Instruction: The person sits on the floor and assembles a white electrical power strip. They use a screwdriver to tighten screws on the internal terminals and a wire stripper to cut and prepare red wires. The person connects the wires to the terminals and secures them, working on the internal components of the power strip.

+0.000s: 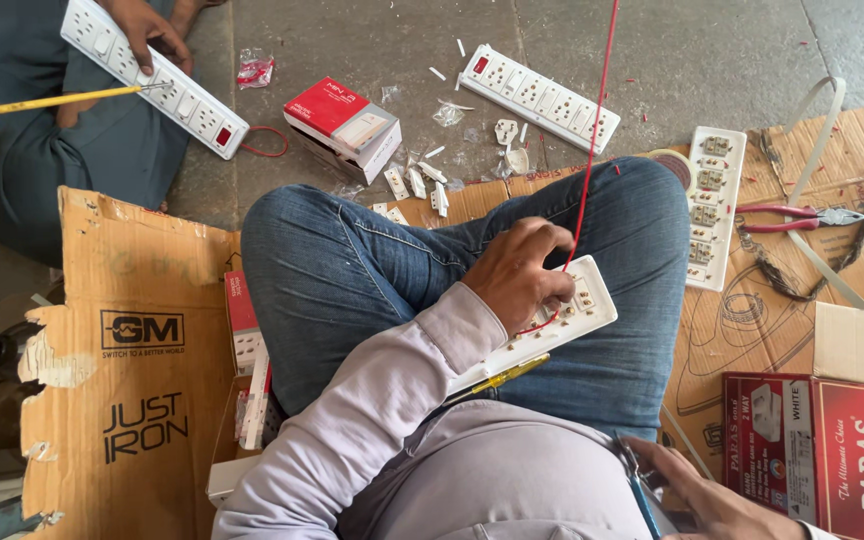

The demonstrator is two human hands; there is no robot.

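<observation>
Concrete floor [372, 40], flattened cardboard [132, 330] on both sides. Person sits cross-legged, jeans. Open white power strip [552, 325] lies on lap, back side up. L hand [520, 272] rests on strip, fingers curled, pressed together on red wire [592, 140] that runs up out of view. Yellow screwdriver [507, 374] beside strip. R hand [697, 490] low by hip, fingers loosely spread over blue-edged item, grip unclear. Co-worker's hand [147, 28] top left holds another strip [152, 75]. Red pliers [797, 217] on cardboard at R.

A red-and-white box [344, 125] lies on the floor; bigger red cartons [822, 450] sit lower right.
</observation>
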